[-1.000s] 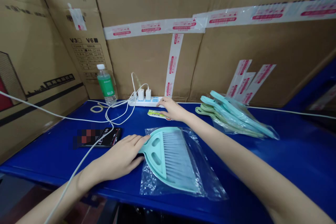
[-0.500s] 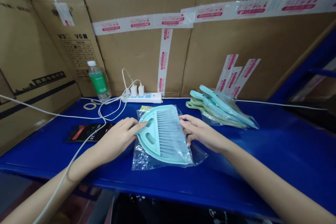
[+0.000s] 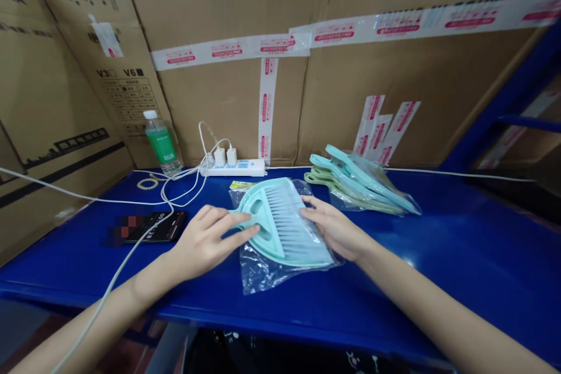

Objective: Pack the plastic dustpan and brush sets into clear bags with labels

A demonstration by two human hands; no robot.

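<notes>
A light-blue dustpan with a matching brush point(image 3: 287, 225) nested in it lies in front of me, its bristles toward the right. A clear plastic bag point(image 3: 258, 272) is around it, loose and crinkled along the front. My left hand point(image 3: 214, 236) holds the set at the handle end, fingers reaching over the brush's two oval holes. Around the right edge of the dustpan, my right hand point(image 3: 335, 225) is closed, thumb on top and the other fingers partly hidden beneath. Behind the set, a yellow-green label point(image 3: 242, 185) shows at the bag's corner.
Several bagged blue and green dustpan sets point(image 3: 359, 181) lie at the back right of the blue table point(image 3: 421, 286). A white power strip point(image 3: 236, 168) with plugged chargers, a green-labelled bottle point(image 3: 162, 143), a beige ring point(image 3: 148, 183) and a phone point(image 3: 164, 227) are left. A white cable point(image 3: 118, 269) crosses my left forearm.
The dustpan set has moved slightly right and turned a little. My left fingers now reach further over the brush holes, and my right hand has a fuller hold on the edge. The view has shifted slightly.
</notes>
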